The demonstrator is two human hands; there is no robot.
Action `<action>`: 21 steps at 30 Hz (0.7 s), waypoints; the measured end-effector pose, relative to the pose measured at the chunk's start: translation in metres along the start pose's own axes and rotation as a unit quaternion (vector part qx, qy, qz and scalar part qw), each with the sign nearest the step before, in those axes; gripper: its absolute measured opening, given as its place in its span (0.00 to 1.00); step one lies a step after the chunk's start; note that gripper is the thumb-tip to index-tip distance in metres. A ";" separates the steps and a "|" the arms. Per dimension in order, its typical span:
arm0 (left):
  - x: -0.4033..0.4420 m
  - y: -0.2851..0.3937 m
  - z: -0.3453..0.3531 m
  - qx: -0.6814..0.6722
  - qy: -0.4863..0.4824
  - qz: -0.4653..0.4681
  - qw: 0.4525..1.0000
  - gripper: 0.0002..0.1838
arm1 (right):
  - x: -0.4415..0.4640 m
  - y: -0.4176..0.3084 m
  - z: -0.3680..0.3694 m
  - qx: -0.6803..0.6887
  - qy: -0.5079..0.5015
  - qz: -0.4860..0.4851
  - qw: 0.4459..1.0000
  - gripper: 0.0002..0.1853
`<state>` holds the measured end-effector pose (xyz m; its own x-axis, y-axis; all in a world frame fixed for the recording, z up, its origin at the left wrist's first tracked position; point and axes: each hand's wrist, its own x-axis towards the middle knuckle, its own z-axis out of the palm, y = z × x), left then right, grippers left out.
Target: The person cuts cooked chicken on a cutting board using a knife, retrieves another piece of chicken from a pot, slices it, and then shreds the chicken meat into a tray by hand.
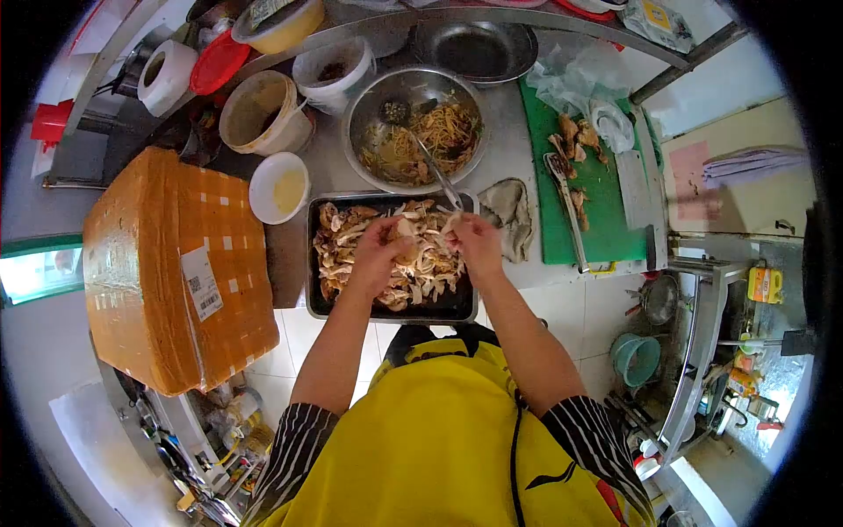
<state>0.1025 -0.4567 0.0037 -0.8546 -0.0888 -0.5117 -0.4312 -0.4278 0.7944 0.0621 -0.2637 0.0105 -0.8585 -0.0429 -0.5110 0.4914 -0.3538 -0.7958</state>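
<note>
A black rectangular tray (394,314) full of shredded, pale and brown meat (347,255) lies in front of me. Above its middle, my left hand (383,254) has its fingers closed round a pale piece of meat (405,230). My right hand (476,242), over the tray's right side, pinches another pale piece (451,225). Both hands are a little apart. Just behind the tray is a steel bowl (356,132) with yellowish shreds (452,127) and a metal utensil (433,164) leaning over its rim.
A green cutting board (544,202) with meat pieces, tongs (566,206) and a cleaver (630,189) is at right, beside a grey cloth (507,215). A white bowl (279,188), tubs (263,114) and a large orange-taped box (176,272) stand left. A shelf edge crosses above.
</note>
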 end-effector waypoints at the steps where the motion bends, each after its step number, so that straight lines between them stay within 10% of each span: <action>1: -0.001 0.005 -0.003 -0.007 0.004 -0.001 1.000 0.24 | 0.005 0.001 -0.005 -0.044 -0.034 -0.003 0.998 0.13; 15: -0.011 0.027 0.039 0.253 -0.021 -0.006 0.967 0.21 | 0.002 0.015 -0.005 -0.095 -0.166 0.029 0.981 0.13; 21: 0.014 -0.014 0.020 0.330 0.013 0.043 0.943 0.21 | -0.011 0.005 0.000 -0.374 -0.057 -0.147 0.914 0.15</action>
<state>0.0905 -0.4345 -0.0080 -0.8905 -0.1228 -0.4380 -0.4549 0.2340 0.8593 0.0745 -0.2647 0.0120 -0.9584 -0.1614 -0.2354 0.1623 0.3703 -0.9146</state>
